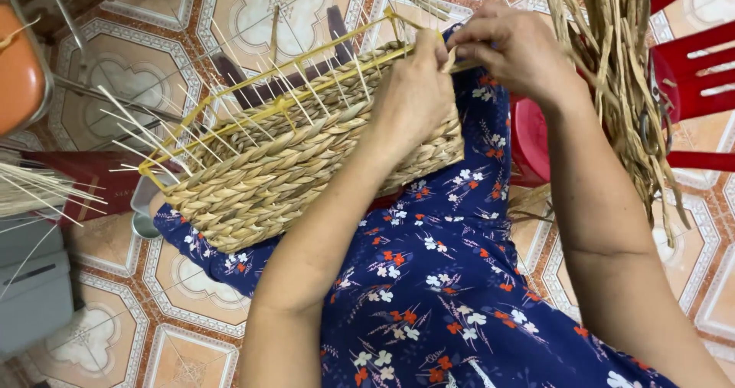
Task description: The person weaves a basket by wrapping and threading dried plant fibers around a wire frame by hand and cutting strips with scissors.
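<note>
Fingers (pixel 452 51) of both hands pinched shut together on one flat straw strand (pixel 468 65) at the basket's 1 o'clock corner. Left hand (pixel 413 97) curled over the rim from the 6 o'clock side, thumb and forefinger closed on the strand, palm pressed against the woven wall. Right hand (pixel 513 51) bent in from 3 o'clock, fingertips closed on the same strand, touching the left fingers. How much of the strand lay inside the grip: cannot tell.

Half-woven basket (pixel 298 158) rested tilted on the lap, on a dark blue flowered dress (pixel 429 281), long side running from 8 o'clock to 1 o'clock. Thick plaited rows covered its near wall; a yellow wire frame (pixel 253 116) stood bare along the upper rim, with thin pale spokes (pixel 138 124) sticking out towards 10 o'clock.

Bundle of dried straw strands (pixel 612 74) hung at 2 o'clock, draped against a red plastic chair (pixel 697 74). Red stool (pixel 528 139) just behind the right forearm. Grey box (pixel 31 296) at 8 o'clock, orange tub (pixel 19 70) at 10 o'clock, patterned floor tiles (pixel 191 311) all around
</note>
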